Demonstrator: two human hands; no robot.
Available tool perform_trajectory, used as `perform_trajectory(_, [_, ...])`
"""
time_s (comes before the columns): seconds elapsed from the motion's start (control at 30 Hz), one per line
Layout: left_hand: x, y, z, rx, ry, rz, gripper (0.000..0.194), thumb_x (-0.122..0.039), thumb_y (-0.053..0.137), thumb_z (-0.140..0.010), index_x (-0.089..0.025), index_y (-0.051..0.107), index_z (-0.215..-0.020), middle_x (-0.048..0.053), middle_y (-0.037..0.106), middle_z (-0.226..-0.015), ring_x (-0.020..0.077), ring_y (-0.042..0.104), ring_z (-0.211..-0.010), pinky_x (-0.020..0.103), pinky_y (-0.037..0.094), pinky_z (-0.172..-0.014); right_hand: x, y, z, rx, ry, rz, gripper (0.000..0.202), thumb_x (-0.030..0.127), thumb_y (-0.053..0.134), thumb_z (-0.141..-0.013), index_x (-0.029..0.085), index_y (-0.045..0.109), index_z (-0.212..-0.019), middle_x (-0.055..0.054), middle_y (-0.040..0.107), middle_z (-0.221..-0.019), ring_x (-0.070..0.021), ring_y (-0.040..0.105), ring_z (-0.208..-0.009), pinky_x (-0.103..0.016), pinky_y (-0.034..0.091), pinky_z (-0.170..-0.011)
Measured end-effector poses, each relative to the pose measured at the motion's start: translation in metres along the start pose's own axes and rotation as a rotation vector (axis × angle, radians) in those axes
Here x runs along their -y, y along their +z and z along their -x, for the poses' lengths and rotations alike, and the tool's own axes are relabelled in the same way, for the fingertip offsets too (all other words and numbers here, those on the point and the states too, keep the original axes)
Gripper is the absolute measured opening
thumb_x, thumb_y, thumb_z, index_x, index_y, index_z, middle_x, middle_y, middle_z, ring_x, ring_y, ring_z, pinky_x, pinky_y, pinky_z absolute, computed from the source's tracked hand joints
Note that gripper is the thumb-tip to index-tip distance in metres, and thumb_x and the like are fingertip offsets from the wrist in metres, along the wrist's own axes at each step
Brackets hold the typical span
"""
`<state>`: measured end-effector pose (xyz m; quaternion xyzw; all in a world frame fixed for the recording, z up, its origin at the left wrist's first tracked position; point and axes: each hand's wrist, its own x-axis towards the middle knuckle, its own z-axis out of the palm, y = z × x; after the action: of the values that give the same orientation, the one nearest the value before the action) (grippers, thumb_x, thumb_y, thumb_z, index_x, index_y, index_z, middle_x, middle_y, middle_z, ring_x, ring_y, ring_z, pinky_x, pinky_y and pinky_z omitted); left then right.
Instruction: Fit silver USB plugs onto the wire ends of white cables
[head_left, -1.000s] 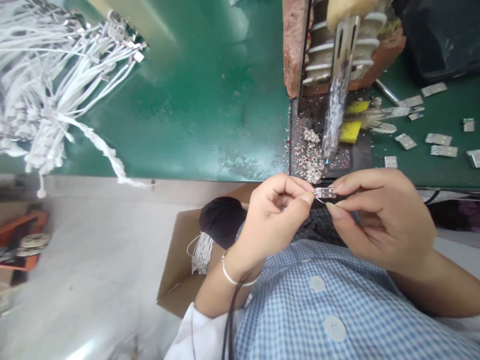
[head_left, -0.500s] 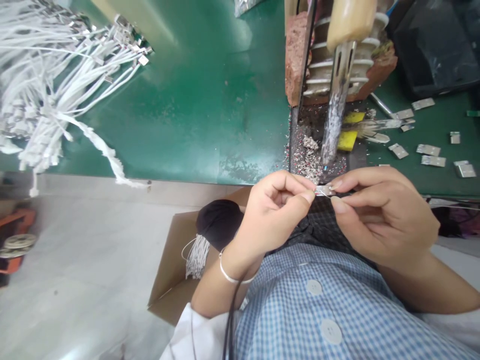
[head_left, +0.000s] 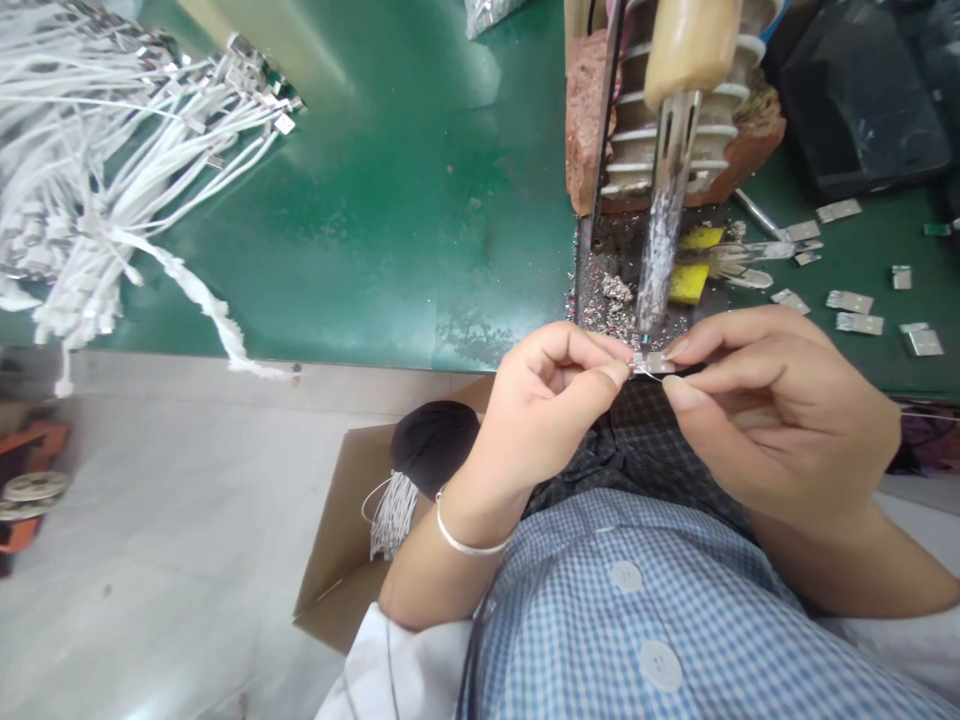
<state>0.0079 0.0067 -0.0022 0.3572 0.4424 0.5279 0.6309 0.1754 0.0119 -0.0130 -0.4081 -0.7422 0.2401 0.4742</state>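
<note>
While our left hand point(head_left: 555, 400) pinches the left end of the metal plug point(head_left: 654, 362), our right hand point(head_left: 787, 410) seems to grip a thin wire point(head_left: 650, 374), forefinger at the plug's right end; long axis parallels the table's point(head_left: 360, 320) front edge.

Shiny metal connector point(head_left: 657, 364) between hands point(head_left: 551, 415); beyond them, glossy smooth tabletop point(head_left: 390, 230), rough matt brick point(head_left: 585, 135), smooth wood-looking handle point(head_left: 691, 52).

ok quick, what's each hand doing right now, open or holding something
Left hand: closed in a pinch at the small metal connector; exact grip hidden.
Right hand: closed, fingertips at the connector's other end and thin wire.
</note>
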Motion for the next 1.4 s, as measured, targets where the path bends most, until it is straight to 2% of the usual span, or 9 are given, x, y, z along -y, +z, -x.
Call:
perform_trajectory(0.1, [-0.001,0.001,-0.003,0.002,0.002,0.026,0.015,-0.011,0.069,-0.073,-0.018,0.061,-0.063,-0.002,0.066,-0.073,0.0097,0.064,-0.070,0.024,0.054,-0.070,-0.002,0.003,-0.004,-0.066,-0.059,-0.040,0.017,0.008,0.068,-0.081,0.024,0.061,-0.081,-0.002,0.068,-0.087,-0.0196,0.064,-0.080,-0.039,0.055,-0.070])
perform_trajectory(0.3, [-0.002,0.001,-0.006,0.001,0.005,0.041,0.014,-0.009,0.069,-0.073,-0.018,0.064,-0.062,-0.002,0.066,-0.074,0.0097,0.064,-0.073,0.024,0.054,-0.074,-0.003,0.003,-0.008,-0.069,-0.082,-0.052,0.016,0.006,0.069,-0.080,0.020,0.062,-0.081,-0.004,0.068,-0.087,-0.0162,0.064,-0.082,-0.034,0.055,-0.072])
perform_trajectory(1.0, [-0.006,0.001,-0.007,0.017,0.017,0.066,0.015,-0.005,0.067,-0.072,-0.018,0.065,-0.063,-0.002,0.067,-0.076,0.0094,0.064,-0.074,0.023,0.053,-0.073,-0.003,0.001,-0.012,-0.056,-0.103,-0.051,0.015,0.006,0.070,-0.079,0.018,0.062,-0.078,-0.004,0.068,-0.090,-0.0151,0.064,-0.084,-0.032,0.056,-0.073])
perform_trajectory(1.23, [-0.007,0.001,-0.004,0.019,0.026,0.041,0.015,-0.007,0.067,-0.072,-0.017,0.063,-0.062,-0.001,0.067,-0.076,0.0098,0.064,-0.070,0.023,0.053,-0.065,-0.003,0.001,-0.010,-0.041,-0.089,-0.062,0.015,0.007,0.069,-0.079,0.020,0.063,-0.078,-0.005,0.068,-0.090,-0.0171,0.064,-0.083,-0.034,0.056,-0.072])
perform_trajectory(1.4, [-0.004,0.000,0.001,-0.002,0.042,-0.037,0.014,-0.009,0.068,-0.076,-0.017,0.063,-0.064,0.000,0.069,-0.081,0.0065,0.059,-0.061,0.018,0.048,-0.055,0.002,0.002,-0.006,-0.031,-0.020,-0.075,0.016,0.006,0.069,-0.078,0.020,0.062,-0.078,-0.004,0.067,-0.090,-0.0162,0.064,-0.084,-0.033,0.056,-0.072])
